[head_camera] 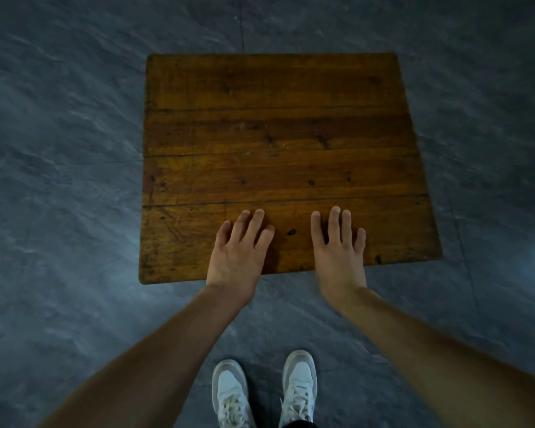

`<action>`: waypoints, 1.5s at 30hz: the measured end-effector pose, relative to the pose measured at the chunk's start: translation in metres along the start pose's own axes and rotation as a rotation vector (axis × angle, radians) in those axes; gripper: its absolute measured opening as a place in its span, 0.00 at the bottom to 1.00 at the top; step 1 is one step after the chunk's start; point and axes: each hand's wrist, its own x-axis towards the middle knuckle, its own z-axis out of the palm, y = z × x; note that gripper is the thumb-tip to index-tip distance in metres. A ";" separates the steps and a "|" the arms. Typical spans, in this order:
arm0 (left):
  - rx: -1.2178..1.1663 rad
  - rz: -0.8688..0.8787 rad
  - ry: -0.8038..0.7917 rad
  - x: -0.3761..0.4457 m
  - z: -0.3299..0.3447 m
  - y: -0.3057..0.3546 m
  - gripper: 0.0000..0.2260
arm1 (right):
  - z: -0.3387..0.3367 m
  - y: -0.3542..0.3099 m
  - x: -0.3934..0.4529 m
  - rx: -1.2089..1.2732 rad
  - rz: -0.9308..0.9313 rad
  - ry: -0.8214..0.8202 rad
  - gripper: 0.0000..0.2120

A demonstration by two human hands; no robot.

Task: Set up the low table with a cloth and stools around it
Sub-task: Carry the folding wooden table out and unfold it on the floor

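Nearest the camera, two white shoes (pixel 264 393) are standing side by side on the grey floor (pixel 59 149), toes pointing at the table (pixel 278 131); no brand mark or writing on them is showing clearly enough to read. Two bare forearms are reaching forward from the lower corners, over the floor and the table's near edge. The left hand (pixel 238 251) is lying palm down over the near plank, fingers straight and slightly spread, holding nothing. The right hand (pixel 338 248) is lying just beside it, apart from it, also palm down with fingers straight and a little fanned, gripping nothing. Whether the palms are pressing on the wood or hovering just above it cannot be told. The table is sitting square in the middle of the view, its brown top made of planks running left to right, with dark knots and scratches in the wood. Grey floor is surrounding it on every side.
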 end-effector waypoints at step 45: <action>-0.449 -0.514 -0.022 0.147 -0.159 0.220 0.26 | -0.159 0.305 0.070 0.519 -0.253 -0.126 0.28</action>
